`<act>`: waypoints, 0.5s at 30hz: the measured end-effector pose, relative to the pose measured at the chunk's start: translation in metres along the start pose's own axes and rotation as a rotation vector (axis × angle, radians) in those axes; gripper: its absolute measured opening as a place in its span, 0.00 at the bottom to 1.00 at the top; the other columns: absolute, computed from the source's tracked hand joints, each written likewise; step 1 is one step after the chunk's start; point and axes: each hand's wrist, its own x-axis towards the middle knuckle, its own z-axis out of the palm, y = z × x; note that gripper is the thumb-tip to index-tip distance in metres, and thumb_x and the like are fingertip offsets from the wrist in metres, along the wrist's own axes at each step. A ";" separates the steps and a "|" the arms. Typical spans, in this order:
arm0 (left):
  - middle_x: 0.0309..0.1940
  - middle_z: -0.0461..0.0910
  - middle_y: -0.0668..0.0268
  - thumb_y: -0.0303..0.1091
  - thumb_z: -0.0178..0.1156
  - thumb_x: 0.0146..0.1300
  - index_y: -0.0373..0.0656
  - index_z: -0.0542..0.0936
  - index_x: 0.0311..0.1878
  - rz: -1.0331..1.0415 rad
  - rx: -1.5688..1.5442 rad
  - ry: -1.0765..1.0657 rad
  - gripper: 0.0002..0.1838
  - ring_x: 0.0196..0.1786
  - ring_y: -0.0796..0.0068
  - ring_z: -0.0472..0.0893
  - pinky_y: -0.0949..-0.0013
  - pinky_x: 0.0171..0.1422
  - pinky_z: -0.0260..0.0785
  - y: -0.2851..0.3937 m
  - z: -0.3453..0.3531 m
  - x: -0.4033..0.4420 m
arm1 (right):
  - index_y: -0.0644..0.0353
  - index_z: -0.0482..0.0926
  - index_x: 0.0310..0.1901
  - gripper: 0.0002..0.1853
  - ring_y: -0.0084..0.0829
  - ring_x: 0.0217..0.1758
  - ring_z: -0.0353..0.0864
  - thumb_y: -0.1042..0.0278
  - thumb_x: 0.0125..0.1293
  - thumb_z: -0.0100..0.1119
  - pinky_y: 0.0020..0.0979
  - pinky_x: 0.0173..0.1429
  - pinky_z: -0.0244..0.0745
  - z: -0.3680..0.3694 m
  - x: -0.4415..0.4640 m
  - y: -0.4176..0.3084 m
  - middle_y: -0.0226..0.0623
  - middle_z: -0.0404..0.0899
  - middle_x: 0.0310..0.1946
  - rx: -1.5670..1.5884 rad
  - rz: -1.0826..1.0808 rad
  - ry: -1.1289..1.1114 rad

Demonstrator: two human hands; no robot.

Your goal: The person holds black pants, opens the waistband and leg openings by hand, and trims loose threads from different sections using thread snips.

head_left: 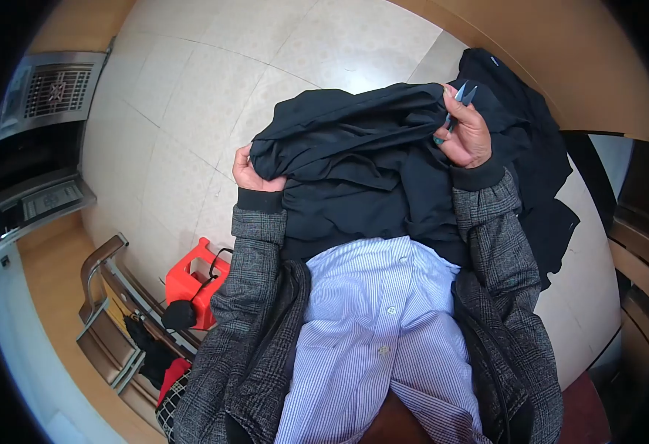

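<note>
A black garment [354, 174] is spread over my lap, its upper part lifted and stretched between my hands. My left hand [254, 172] grips the garment's left edge, with the fingertips partly hidden in the cloth. My right hand [468, 133] is closed around a small pair of thread snips [460, 95], their two pointed blades sticking up past the thumb. Those same fingers also pinch the garment's right edge. Part of the snips' handle is hidden in the palm.
More black cloth [531, 140] lies to the right, by a wooden panel [546, 44]. On the left, a red plastic stool [200, 277] stands on the tiled floor [169, 96], close to a chair [110, 325]. A metal-framed appliance [51, 89] is farther left.
</note>
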 end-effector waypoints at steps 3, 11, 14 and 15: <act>0.42 0.85 0.58 0.35 0.48 0.58 0.42 0.82 0.38 -0.008 0.003 -0.020 0.14 0.46 0.59 0.82 0.58 0.58 0.71 -0.001 0.004 -0.001 | 0.67 0.71 0.55 0.12 0.18 0.25 0.72 0.76 0.71 0.51 0.16 0.23 0.62 -0.004 0.002 -0.001 0.34 0.79 0.38 0.046 0.014 -0.094; 0.41 0.85 0.59 0.35 0.50 0.59 0.40 0.82 0.39 -0.035 -0.061 -0.072 0.13 0.44 0.62 0.83 0.62 0.56 0.73 -0.003 0.013 -0.004 | 0.68 0.72 0.57 0.15 0.16 0.24 0.70 0.75 0.70 0.54 0.16 0.21 0.56 -0.003 0.002 -0.005 0.34 0.80 0.38 0.016 0.027 -0.065; 0.41 0.85 0.59 0.35 0.50 0.60 0.40 0.82 0.38 -0.031 -0.054 -0.080 0.13 0.44 0.63 0.83 0.62 0.57 0.72 -0.003 0.015 -0.005 | 0.68 0.69 0.60 0.17 0.17 0.23 0.68 0.75 0.71 0.51 0.16 0.22 0.58 -0.005 0.001 -0.006 0.34 0.79 0.39 -0.001 0.041 -0.074; 0.42 0.85 0.59 0.35 0.50 0.60 0.40 0.82 0.39 -0.048 -0.081 -0.113 0.13 0.45 0.62 0.82 0.61 0.57 0.72 -0.003 0.010 -0.003 | 0.68 0.69 0.60 0.18 0.17 0.23 0.68 0.75 0.71 0.51 0.16 0.22 0.58 -0.006 0.001 -0.007 0.34 0.79 0.40 -0.008 0.038 -0.064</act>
